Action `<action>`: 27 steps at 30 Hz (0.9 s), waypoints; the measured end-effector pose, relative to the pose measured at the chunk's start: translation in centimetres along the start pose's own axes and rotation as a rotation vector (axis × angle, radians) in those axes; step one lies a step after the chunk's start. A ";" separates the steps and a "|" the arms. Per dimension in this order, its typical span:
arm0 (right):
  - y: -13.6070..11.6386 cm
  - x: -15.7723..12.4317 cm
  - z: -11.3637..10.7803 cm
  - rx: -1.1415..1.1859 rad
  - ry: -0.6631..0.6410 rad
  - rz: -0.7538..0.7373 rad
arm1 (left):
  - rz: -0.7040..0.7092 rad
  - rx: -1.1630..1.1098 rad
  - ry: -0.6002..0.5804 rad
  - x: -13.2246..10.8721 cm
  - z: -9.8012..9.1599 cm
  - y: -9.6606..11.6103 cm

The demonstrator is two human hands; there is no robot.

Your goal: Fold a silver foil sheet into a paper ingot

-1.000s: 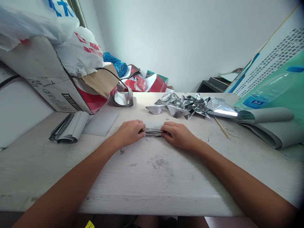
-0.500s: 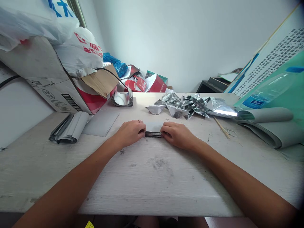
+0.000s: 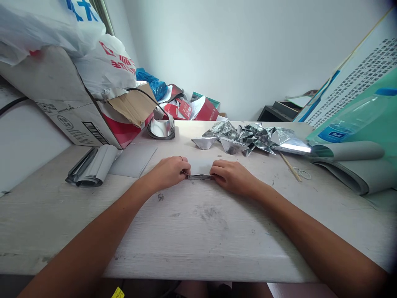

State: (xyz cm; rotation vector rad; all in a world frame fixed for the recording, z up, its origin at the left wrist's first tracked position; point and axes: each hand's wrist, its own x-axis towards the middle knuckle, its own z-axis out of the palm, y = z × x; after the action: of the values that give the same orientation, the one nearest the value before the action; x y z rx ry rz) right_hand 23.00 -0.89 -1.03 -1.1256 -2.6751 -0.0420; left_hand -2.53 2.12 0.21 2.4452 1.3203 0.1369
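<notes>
A light grey sheet (image 3: 200, 166), folded along its near edge, lies on the pale wooden table between my hands. My left hand (image 3: 171, 170) pinches its left end, and my right hand (image 3: 228, 174) pinches the right end. The near edge shows as a thin layered strip; how many layers it has I cannot tell. Left of my left hand lies a flat grey sheet (image 3: 132, 160), beside a rolled bundle of grey sheets (image 3: 93, 165). Behind my hands is a heap of crumpled silver foil pieces (image 3: 235, 136).
A curled silver strip (image 3: 161, 127) stands at the back left near a cardboard box (image 3: 77, 120) topped with plastic bags (image 3: 105, 68). On the right are a wooden stick (image 3: 290, 167), a rubber band (image 3: 302, 173), folded grey sheets (image 3: 359, 171) and a plastic bottle (image 3: 350, 120).
The dark, spread layers at the near edge now look lower and flatter, with the pale top surface reaching nearer the edge. Both hands keep their grip in almost the same place.
</notes>
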 end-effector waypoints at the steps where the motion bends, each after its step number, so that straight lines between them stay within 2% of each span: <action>1: 0.0 0.0 0.0 0.009 -0.006 0.004 | 0.002 0.002 -0.002 0.0 0.0 0.0; 9: 0.2 -0.1 -0.1 0.039 -0.040 0.016 | -0.006 0.001 -0.018 -0.1 -0.1 0.2; 22: 0.2 0.0 -0.4 -0.014 -0.062 -0.026 | 0.084 0.098 -0.020 0.1 0.0 -0.1; 27: 0.0 0.1 -0.6 -0.025 -0.095 -0.015 | 0.043 0.105 -0.045 -0.2 -0.4 0.2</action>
State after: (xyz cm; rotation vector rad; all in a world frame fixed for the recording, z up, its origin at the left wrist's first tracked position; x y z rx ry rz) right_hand 23.08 -0.91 -0.42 -1.1425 -2.7738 -0.0248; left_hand -2.57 1.93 0.67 2.5492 1.2864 0.0244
